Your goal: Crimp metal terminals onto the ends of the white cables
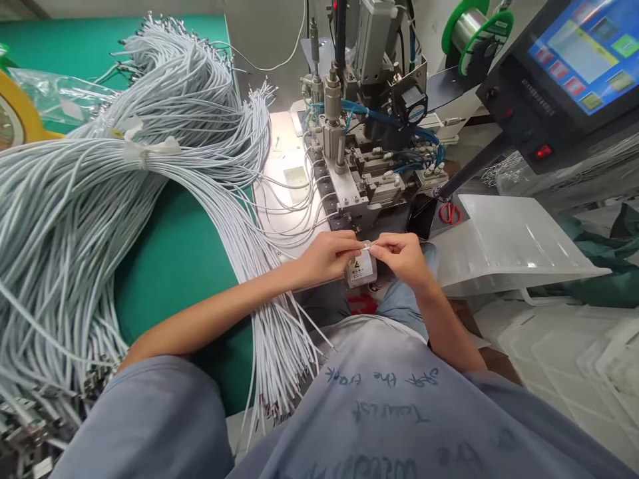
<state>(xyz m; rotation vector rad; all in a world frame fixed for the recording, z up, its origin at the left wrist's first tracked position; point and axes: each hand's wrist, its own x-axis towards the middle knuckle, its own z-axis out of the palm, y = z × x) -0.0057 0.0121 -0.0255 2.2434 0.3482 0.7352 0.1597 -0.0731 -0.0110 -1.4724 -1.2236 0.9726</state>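
My left hand [333, 256] and my right hand [402, 258] meet in front of the machine, fingertips a little apart. Both pinch a thin white cable [368, 246], of which only a short piece shows between them. The rest of that cable is hidden by my fingers. Just beyond my hands stands the machine [349, 179], with metal cylinders and blue air tubes. Several white cables [294, 229] run into its left side. Under my fingers is a white box with a warning label [362, 269]. Beside my left forearm hangs a tied bundle of white cables [239, 239].
Large heaps of white cables [184, 93] cover much of the green table mat [164, 266]. A solder wire spool [469, 30] and a touch screen [584, 53] stand at the upper right. Red scissors [450, 213] lie near a translucent plastic tray [519, 233].
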